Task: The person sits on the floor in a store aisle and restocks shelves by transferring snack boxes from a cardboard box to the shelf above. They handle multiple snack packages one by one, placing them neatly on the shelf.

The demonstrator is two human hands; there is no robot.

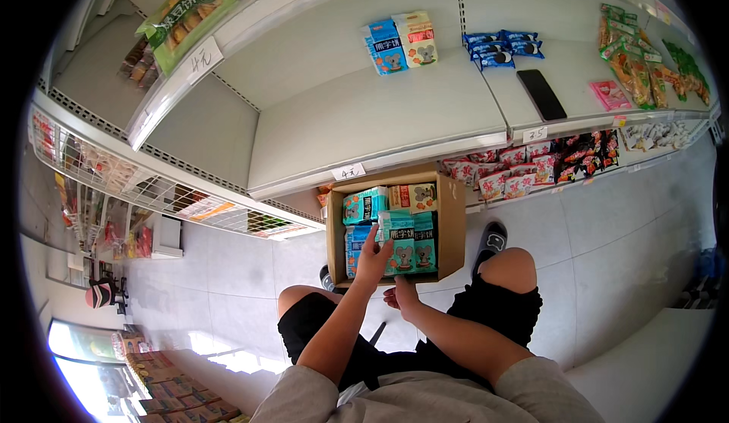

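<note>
An open cardboard box [451, 229] sits before me, below the shelf edge and between my legs. Inside it are several biscuit packets with a koala-like cartoon animal: a teal packet [402, 255] on top, a blue packet [353, 247], and a cream-brown packet [423, 196]. My left hand [373, 258] grips the top teal packet by its left side, thumb over its face. At the box's near edge is my right hand [401, 296], its fingers partly curled and partly hidden; whether it touches the box is unclear.
On the shelf [364, 121] stand a blue and a cream biscuit packet [418, 38]. Farther right lie blue cookie packs [501, 50], a black phone [541, 94] and bagged snacks [629, 61]. Red snack bags [515, 175] fill the lower shelf. A wire-fronted rack [165, 186] runs along the left.
</note>
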